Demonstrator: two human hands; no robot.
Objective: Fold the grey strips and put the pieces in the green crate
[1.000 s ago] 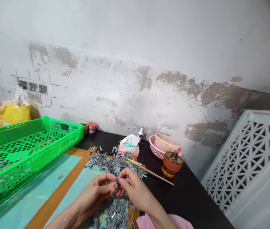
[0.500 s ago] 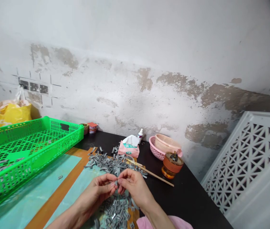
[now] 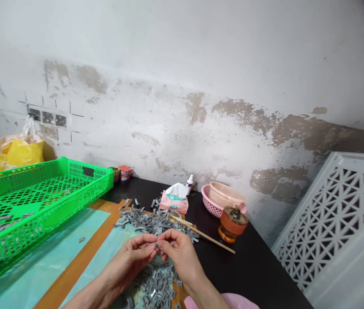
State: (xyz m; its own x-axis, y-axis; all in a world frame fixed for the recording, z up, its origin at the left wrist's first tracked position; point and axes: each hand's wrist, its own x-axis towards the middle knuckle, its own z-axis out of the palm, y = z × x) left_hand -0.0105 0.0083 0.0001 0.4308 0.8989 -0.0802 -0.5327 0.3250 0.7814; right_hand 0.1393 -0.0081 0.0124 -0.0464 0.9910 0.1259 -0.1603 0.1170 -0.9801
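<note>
Both my hands meet over the table, fingertips nearly touching. My left hand (image 3: 136,254) pinches a small grey buckle-like piece (image 3: 156,245) between thumb and forefinger. My right hand (image 3: 182,255) is closed in a pinch at the same piece from the other side; whether it also grips a strip is too small to tell. Under my wrists lies a pile of small grey buckle-like pieces (image 3: 158,285). Just beyond my fingers spreads a heap of short grey strips (image 3: 143,219).
A green plastic crate (image 3: 50,212) with grey pieces inside stands at the left. Behind the strips sit a pink tissue pack (image 3: 173,205) and a white bottle (image 3: 189,183). To the right are a wooden stick (image 3: 216,240), an amber jar (image 3: 233,223) and pink baskets (image 3: 212,206).
My hands stay together over the pile, with only slight finger movement around the small piece. The view has shifted a little; nothing else has visibly moved.
</note>
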